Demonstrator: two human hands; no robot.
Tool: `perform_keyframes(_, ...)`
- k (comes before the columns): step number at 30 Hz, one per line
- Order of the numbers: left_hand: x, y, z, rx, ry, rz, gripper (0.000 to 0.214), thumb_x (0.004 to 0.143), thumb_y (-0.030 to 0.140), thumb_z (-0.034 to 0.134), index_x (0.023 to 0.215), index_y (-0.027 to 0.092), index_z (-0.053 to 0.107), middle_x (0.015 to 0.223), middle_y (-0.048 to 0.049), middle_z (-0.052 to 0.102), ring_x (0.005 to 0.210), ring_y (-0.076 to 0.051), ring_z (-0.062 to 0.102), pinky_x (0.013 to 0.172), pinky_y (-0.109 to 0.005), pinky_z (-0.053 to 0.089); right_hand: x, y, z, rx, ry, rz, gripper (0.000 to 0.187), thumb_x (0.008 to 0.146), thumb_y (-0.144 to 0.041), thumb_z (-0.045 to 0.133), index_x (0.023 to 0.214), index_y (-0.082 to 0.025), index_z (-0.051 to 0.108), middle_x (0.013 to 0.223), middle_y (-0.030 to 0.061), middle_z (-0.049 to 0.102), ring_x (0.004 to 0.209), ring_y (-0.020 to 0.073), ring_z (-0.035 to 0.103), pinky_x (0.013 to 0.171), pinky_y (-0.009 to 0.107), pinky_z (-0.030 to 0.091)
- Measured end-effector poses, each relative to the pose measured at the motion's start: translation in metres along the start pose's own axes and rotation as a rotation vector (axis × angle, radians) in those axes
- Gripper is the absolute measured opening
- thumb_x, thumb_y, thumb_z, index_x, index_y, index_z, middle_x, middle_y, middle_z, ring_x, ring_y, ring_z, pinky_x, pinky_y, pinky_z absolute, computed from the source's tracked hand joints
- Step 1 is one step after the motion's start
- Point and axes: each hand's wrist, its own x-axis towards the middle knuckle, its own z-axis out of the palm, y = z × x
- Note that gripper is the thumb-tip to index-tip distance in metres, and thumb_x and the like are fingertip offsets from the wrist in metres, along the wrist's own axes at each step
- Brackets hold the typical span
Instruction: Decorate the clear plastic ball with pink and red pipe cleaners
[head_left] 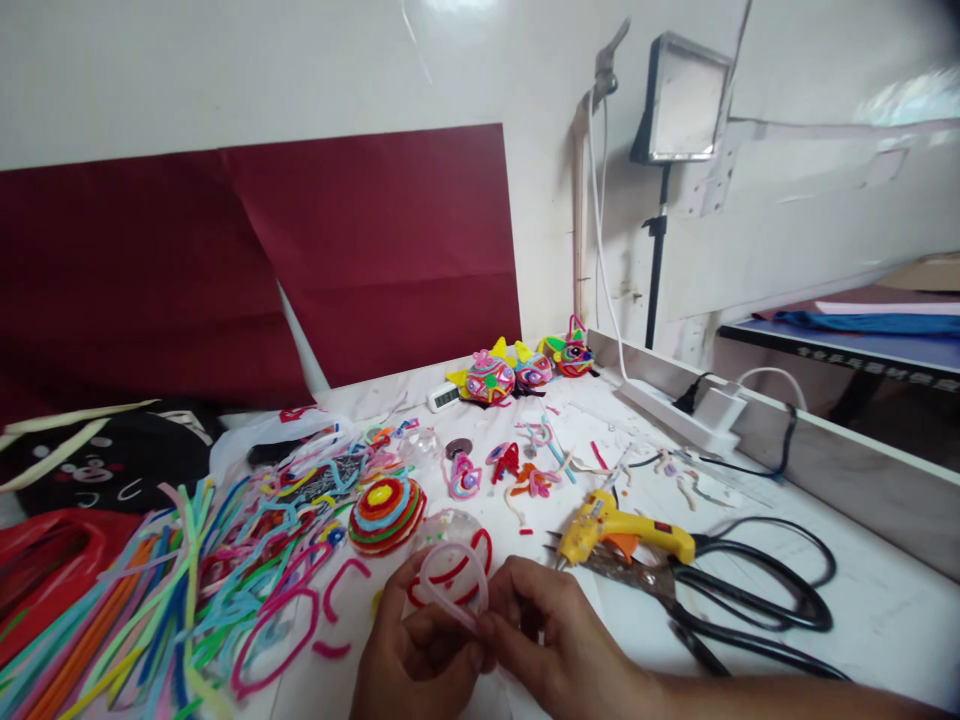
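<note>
Between my hands is a pale pink pipe cleaner (456,552) bent into a loop. My left hand (420,635) grips it from the left, fingers curled, the thumb near the loop's base. At the right side of the loop, my right hand (559,625) pinches the crossing ends between thumb and finger. Just behind the loop lies a clear plastic ball (450,528), with red pipe cleaner on it, partly hidden by my hands. A round piece wrapped in striped pipe cleaners (386,515) sits to the left of that ball.
Loose pipe cleaners (142,610) in many colours cover the left side. A yellow glue gun (626,530) rests over black-handled scissors (750,595) at right. Several finished fish-like figures (489,377) stand at the back beside a small timer (444,398). A power strip (682,415) lies along the right edge.
</note>
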Motion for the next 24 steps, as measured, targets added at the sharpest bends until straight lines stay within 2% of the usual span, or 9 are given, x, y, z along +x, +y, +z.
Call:
perform_keyframes(4,-0.0005,0.0019,0.0008,-0.006,0.009,0.005,0.103,0.045,0.023,0.088,0.133,0.014,0.036,0.065,-0.0041,0.071,0.058,-0.022,0.067,0.057,-0.029,0.052,-0.0005,0.0024,0.0001,-0.042,0.001,0.004,0.016,0.087,-0.029,0.060,0.076,-0.018,0.055,0.068,0.0030,0.068,0.060,0.0122,0.056,0.053,0.021,0.036)
perform_keyframes(7,0.0004,-0.0003,-0.0003,-0.010,0.017,0.008,0.104,0.044,0.023,0.089,0.133,0.015,0.036,0.066,-0.0045,0.071,0.063,-0.025,0.069,0.057,-0.029,0.052,-0.0009,0.0023,-0.0003,-0.052,-0.012,0.005,0.017,0.087,-0.030,0.060,0.076,-0.018,0.055,0.069,0.0033,0.069,0.059,0.0119,0.056,0.052,0.021,0.035)
perform_keyframes(13,0.0016,-0.0051,-0.0022,-0.003,0.030,0.013,0.106,0.043,0.029,0.090,0.134,0.017,0.038,0.067,-0.0039,0.071,0.064,-0.026,0.070,0.059,-0.031,0.053,0.0004,0.0020,-0.0013,-0.029,-0.017,-0.003,0.019,0.087,-0.031,0.059,0.075,-0.017,0.055,0.069,0.0026,0.068,0.059,0.0107,0.054,0.052,0.021,0.034)
perform_keyframes(24,-0.0008,0.0004,0.0016,-0.002,0.037,-0.009,0.115,0.039,0.031,0.092,0.137,0.014,0.035,0.067,-0.0060,0.072,0.067,-0.028,0.070,0.059,-0.031,0.054,0.0004,-0.0020,-0.0006,0.040,-0.040,0.013,0.024,0.087,-0.038,0.059,0.076,-0.017,0.052,0.069,0.0031,0.065,0.060,0.0115,0.054,0.053,0.022,0.036)
